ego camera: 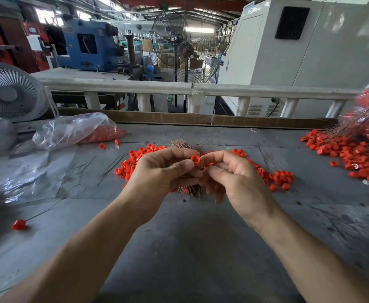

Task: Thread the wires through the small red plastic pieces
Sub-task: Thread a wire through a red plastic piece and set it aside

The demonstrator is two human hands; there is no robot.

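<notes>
A factory hall with a blue machine (90, 48) and a standing fan (184, 48) lies beyond the grey bench (201, 237). On the bench a clear plastic bag (74, 130) of red pieces lies at the left, a heap of threaded red pieces (352, 154) at the right, and a loose pile of red plastic pieces (135, 160) in the middle. Above that pile the left hand (157, 171) grips a bundle of wires (186, 145), and the right hand (233, 173) meets it, both pinching one red piece (195, 159) between their fingertips.

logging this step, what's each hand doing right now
Left hand: pinches a red plastic piece.
Right hand: fingers curled at the same piece; grip cannot be told.
</notes>
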